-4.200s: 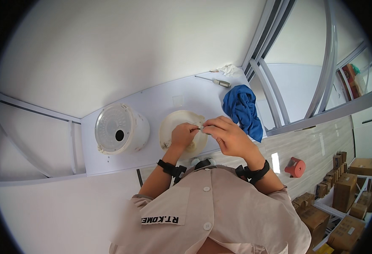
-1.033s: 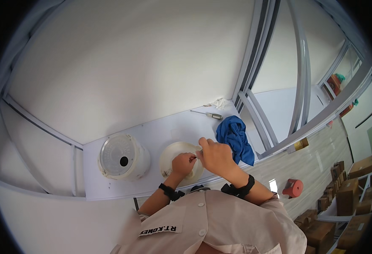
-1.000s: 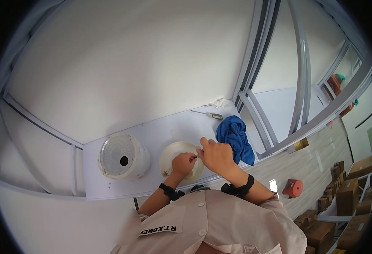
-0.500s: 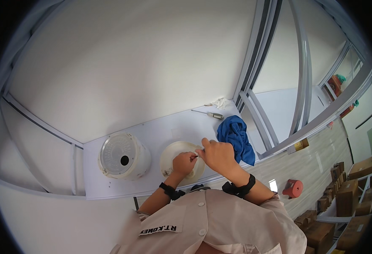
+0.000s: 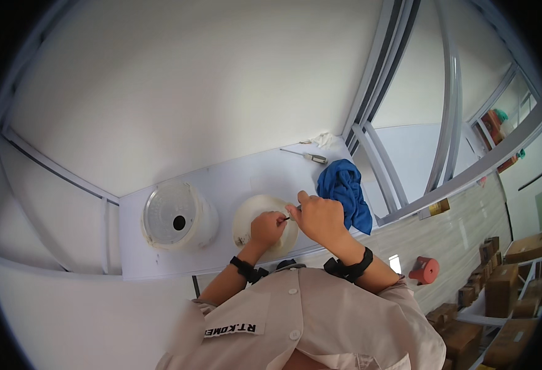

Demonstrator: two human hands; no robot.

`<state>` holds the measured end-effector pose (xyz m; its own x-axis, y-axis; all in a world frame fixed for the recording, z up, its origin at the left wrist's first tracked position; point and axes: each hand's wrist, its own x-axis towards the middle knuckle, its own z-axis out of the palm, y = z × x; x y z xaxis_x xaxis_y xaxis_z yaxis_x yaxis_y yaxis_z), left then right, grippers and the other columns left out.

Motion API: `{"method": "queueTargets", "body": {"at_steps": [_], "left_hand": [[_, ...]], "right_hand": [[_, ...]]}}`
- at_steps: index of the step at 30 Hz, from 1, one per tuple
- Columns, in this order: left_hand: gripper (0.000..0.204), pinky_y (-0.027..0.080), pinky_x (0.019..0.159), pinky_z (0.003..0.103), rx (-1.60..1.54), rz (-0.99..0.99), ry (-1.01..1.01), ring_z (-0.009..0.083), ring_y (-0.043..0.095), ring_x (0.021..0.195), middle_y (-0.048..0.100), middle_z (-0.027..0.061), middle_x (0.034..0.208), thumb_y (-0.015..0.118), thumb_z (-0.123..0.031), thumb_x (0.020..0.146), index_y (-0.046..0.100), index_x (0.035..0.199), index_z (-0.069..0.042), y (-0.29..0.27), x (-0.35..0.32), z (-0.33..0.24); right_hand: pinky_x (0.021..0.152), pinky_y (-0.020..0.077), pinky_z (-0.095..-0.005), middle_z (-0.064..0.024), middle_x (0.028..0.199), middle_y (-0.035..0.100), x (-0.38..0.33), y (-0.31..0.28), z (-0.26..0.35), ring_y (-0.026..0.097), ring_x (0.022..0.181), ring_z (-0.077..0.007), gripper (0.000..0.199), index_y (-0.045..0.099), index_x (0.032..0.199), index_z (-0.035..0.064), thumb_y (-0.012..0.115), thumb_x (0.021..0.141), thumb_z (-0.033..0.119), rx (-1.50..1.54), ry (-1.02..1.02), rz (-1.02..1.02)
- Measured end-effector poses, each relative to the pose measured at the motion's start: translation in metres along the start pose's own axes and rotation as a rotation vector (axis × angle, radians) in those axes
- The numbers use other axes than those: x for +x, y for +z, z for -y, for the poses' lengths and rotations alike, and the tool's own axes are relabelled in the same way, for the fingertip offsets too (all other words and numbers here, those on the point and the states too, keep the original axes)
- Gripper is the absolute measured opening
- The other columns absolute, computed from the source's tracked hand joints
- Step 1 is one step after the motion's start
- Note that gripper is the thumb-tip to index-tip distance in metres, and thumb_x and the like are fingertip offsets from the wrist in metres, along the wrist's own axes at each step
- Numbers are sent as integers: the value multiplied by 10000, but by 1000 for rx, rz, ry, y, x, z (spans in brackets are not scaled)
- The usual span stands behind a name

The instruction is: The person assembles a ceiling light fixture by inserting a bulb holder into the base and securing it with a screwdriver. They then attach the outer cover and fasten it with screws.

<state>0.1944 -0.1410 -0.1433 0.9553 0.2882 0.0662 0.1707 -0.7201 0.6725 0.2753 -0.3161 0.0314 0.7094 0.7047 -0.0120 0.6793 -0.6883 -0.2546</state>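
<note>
Fine fingerwork over a round cream plastic dish (image 5: 242,217)

From where I stand, everything gathers at one small, thin, dark piece (image 5: 287,218), which bridges the gap between the left hand (image 5: 268,228) and the right hand (image 5: 321,217), just above the right part of the dish. The left fingers are pinched together on it; the right fingers are curled, thumb side toward the piece, but whether they clamp it I cannot tell. Meeting it from two sides probably keeps something so slight from slipping, and the dish below, flecked with dark specks on its left, would likely catch whatever dropped.

The dish lies on the white table (image 5: 231,176) close to the person's body, presumably for short reach. To its left stands a white plastic bucket (image 5: 204,217), its greyish lid pierced by a round black hole. Beyond the right hand lie a crumpled blue cloth (image 5: 345,185) and a screwdriver (image 5: 316,158) with a grey-green handle, apparently within easy reach.

Both forearms angle inward from the lower edge. The left hand sits low, knuckles up; the right is larger to the eye, bent at the wrist. Black straps (image 5: 357,265) circle both wrists.
</note>
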Motion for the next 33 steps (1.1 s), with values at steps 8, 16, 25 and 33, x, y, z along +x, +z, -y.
{"method": "queueTargets", "body": {"at_steps": [8, 16, 25, 33], "left_hand": [[158, 589, 765, 460, 19, 9, -33, 296, 736, 884, 786, 54, 869, 793, -258, 860, 817, 965, -142, -3, 0, -5], [136, 582, 741, 462, -28, -23, 35, 299, 726, 856, 773, 50, 845, 787, -211, 834, 801, 942, -130, 3, -1, 1], [179, 581, 699, 436, -8, -89, 54, 278, 732, 811, 782, 31, 827, 795, -210, 832, 822, 991, -133, 5, -2, 3], [315, 582, 703, 442, 10, -94, 95, 281, 734, 819, 782, 27, 821, 790, -203, 837, 821, 1143, -131, 9, -2, 8]], "right_hand": [[580, 547, -406, -127, 916, 621, -8, 0, -6, 711, 735, -343, 457, 580, 1207, 66, 826, 836, 169, 261, -396, -344], [580, 541, -413, -111, 919, 643, -5, -9, -4, 712, 734, -323, 288, 641, 1039, 69, 827, 850, 182, 66, -208, -197], [588, 536, -434, -114, 938, 659, -6, -3, -7, 694, 707, -349, 194, 683, 982, 52, 811, 885, 160, 114, -276, -222], [569, 553, -418, -151, 898, 650, -11, 6, -11, 700, 685, -355, 274, 655, 939, 30, 811, 914, 254, 120, -243, -233]]}}
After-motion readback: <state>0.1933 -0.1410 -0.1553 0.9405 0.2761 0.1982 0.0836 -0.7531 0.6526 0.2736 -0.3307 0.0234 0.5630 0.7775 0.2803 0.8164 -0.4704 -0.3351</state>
